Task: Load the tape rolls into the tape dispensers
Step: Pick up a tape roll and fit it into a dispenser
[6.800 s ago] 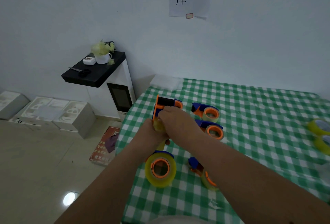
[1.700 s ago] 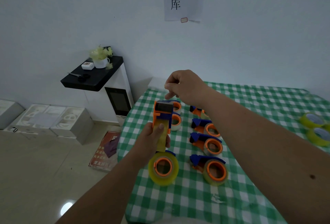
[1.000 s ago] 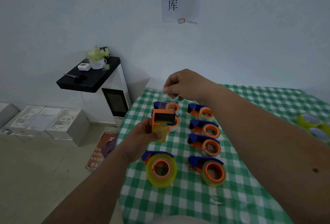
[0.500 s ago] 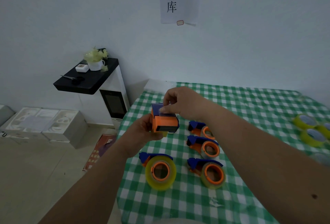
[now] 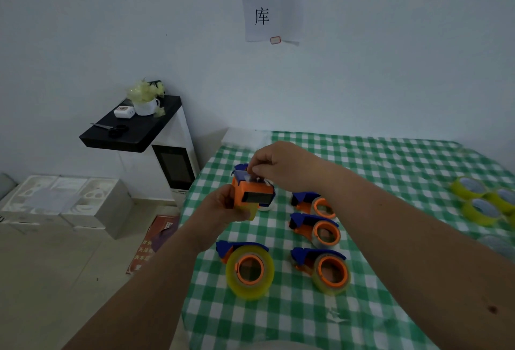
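My left hand grips an orange and blue tape dispenser with a yellow roll in it, held above the table's left edge. My right hand pinches the end of the tape at the dispenser's blue top. Several loaded dispensers lie on the green checked cloth: one near left, one near right, two behind it. Loose yellow tape rolls sit at the far right.
A black-topped white cabinet with a cup, scissors and a small box stands left of the table. White boxes sit on the floor. A paper sign hangs on the wall.
My right hand came down from above the table onto the top of the held dispenser and now pinches the tape there. My left hand tilted the dispenser and raised it slightly.
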